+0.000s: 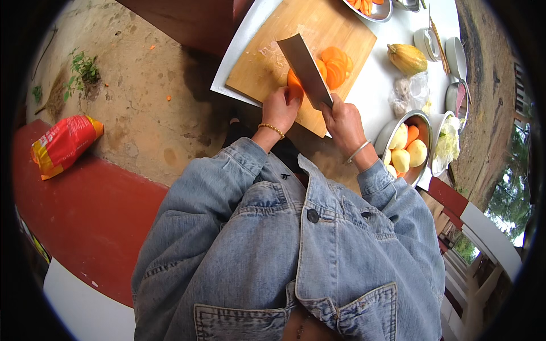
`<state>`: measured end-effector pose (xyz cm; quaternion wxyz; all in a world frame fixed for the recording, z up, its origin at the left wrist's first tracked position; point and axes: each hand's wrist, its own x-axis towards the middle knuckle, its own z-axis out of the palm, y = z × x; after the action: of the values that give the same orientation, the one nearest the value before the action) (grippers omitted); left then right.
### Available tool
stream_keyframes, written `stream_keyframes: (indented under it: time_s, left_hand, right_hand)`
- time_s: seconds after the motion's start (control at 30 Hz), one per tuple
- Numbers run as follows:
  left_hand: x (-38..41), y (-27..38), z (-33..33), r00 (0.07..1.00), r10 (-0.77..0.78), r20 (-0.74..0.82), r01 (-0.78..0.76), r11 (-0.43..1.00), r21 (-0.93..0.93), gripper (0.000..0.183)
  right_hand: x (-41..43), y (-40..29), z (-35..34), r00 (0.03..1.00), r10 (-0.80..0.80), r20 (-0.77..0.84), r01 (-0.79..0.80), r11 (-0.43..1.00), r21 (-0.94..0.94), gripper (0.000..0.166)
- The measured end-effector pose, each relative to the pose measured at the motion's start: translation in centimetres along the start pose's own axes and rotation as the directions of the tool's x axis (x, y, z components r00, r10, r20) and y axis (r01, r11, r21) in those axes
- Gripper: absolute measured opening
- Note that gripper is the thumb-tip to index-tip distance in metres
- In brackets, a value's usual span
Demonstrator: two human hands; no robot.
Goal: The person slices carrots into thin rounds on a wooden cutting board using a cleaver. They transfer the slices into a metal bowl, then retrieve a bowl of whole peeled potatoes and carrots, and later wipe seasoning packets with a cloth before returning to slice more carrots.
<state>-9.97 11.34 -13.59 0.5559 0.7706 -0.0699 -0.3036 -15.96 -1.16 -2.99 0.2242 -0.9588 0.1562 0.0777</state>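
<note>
My right hand (343,119) grips the handle of a broad-bladed kitchen cleaver (306,68). Its blade slants up and left over the wooden cutting board (256,64), across the near piece of carrot. With its fingers on that carrot piece (295,86), my left hand (279,110) holds it just left of the blade. Beyond the blade, to the right, lies a fanned pile of round carrot slices (337,66). Part of the carrot is hidden behind the cleaver. Wet scraps cling to the board left of the blade.
At right on the white table (371,85) stand a steel bowl (381,136) of peeled potatoes and carrots, a bowl of cabbage (448,138), a yellow squash (407,59) and a plastic bag (413,91). Cut carrot fills a bowl (381,15) beyond the board. A red packet (68,145) lies at left.
</note>
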Motion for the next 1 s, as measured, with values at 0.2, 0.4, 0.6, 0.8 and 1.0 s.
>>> stream_keyframes:
  time_s: [0.2,0.4,0.6,0.8,1.0]
  left_hand:
    - [-0.4,0.7,-0.1,0.996,-0.076,-0.039,0.071,0.992,-0.105,0.023]
    - [-0.4,1.1,-0.4,0.999,-0.023,-0.038,0.022,0.999,-0.036,0.023]
    - [-0.3,-0.7,0.0,0.999,0.04,0.004,-0.039,0.995,-0.095,0.024]
    - [0.2,-0.4,-0.2,0.998,-0.046,-0.044,0.041,0.992,-0.122,0.024]
    - [0.0,-0.2,0.1,0.995,-0.08,-0.059,0.069,0.982,-0.178,0.026]
  right_hand:
    - [-0.6,-0.2,-1.0,0.998,-0.03,0.052,0.031,0.999,-0.021,0.017]
    - [0.9,-0.6,0.5,0.997,-0.005,0.081,0.011,0.998,-0.07,0.019]
    - [2.2,0.2,1.6,0.999,-0.01,0.039,0.012,0.999,-0.043,0.021]
    - [-1.0,-0.2,-1.0,0.998,-0.012,0.059,0.011,1.0,0.016,0.017]
    - [-1.0,0.1,-1.0,0.997,-0.042,0.068,0.045,0.998,-0.033,0.018]
